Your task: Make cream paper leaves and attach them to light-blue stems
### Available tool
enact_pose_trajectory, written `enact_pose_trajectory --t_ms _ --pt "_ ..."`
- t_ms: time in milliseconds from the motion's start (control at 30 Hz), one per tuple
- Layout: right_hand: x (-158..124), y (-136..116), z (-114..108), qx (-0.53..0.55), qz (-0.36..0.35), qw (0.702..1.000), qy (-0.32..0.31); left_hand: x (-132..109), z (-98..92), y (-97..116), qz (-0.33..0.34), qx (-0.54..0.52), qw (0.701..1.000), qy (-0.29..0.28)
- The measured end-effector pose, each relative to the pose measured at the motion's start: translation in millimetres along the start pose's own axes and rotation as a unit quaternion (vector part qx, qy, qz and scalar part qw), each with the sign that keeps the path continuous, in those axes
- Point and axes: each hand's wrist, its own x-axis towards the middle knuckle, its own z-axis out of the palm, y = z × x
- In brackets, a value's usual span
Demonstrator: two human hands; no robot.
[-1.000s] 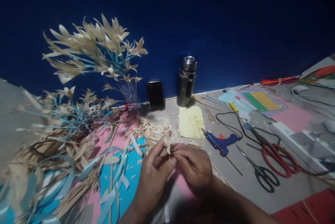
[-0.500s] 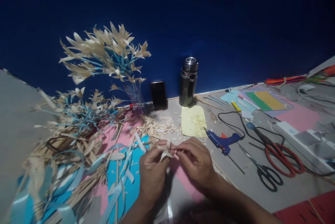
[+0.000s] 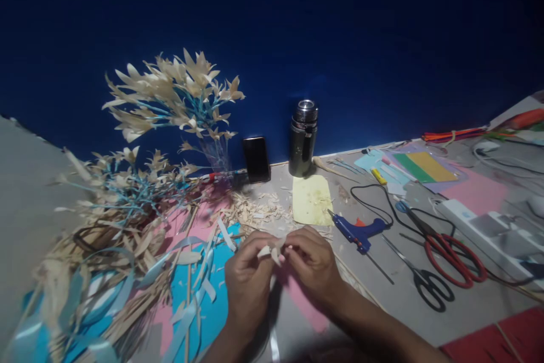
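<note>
Right hand (image 3: 317, 264) now nearer pale petalled flower (image 3: 275, 255), at six o'clock. We see left hand (image 3: 249, 278) pinching it; whether right clamps, cannot tell. Likely light, papery, tearable: grip base.

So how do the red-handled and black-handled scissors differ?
Size: red-handled scissors look larger than black-handled scissors.
Blades: the red-handled pair's look dark; the black-handled pair's, silvery.
Shared: both lie on the grey tabletop, handles nearer the person than blades.
</note>
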Motion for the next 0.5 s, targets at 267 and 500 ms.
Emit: enact_pose_trajectory --t_ms 267,500 --pt "-6.5 6.2 5.1 0.009 0.000 1.000 -0.011 -2.2 2.5 -1.1 -0.059 -0.008 0.997 0.039" --pt "-7.1 6.9 3.7 -0.010 0.031 0.999 -0.017 0.7 8.1 -4.4 -0.117 -0.017 0.990 0.073"
